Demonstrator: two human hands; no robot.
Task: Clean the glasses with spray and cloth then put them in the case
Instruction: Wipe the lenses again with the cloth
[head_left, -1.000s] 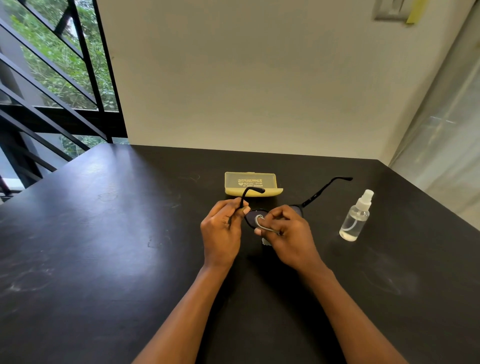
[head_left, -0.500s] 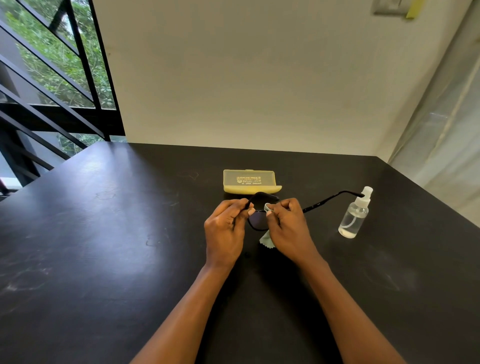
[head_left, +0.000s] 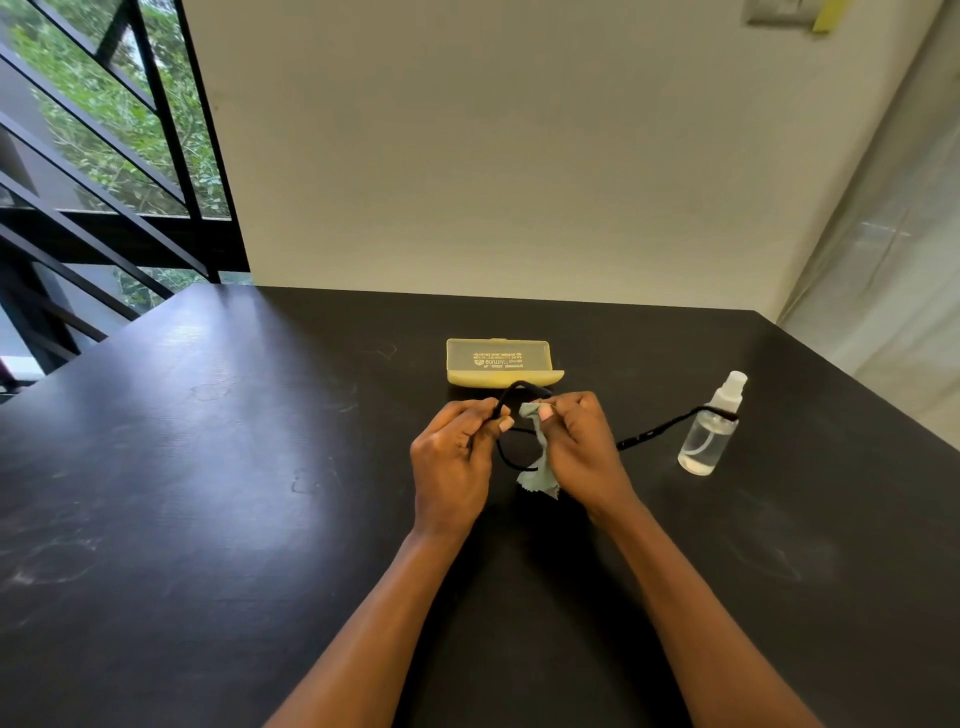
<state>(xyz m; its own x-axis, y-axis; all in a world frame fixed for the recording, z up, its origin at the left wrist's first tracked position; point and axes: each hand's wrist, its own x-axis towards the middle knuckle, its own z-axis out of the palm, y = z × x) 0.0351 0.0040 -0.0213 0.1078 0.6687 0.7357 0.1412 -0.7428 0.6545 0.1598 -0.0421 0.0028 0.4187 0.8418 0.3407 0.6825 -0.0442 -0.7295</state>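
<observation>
Black-framed glasses (head_left: 511, 457) are held just above the black table (head_left: 208, 493) between both hands. My left hand (head_left: 452, 462) pinches the frame's left side near the hinge. My right hand (head_left: 584, 452) presses a pale green cloth (head_left: 540, 470) onto the frame, and the cloth's tail hangs below. One temple arm (head_left: 670, 427) sticks out to the right, its tip in front of the clear spray bottle (head_left: 709, 426). The yellow glasses case (head_left: 501, 361) lies shut just beyond the hands.
A cream wall stands behind the table's far edge. A black-barred window is at the left and a translucent curtain at the right. The table's right edge runs close behind the bottle.
The glasses have been tilted flatter, so the right temple arm swung down and right until it crosses the bottle. My right hand shifted the cloth up onto the frame's top.
</observation>
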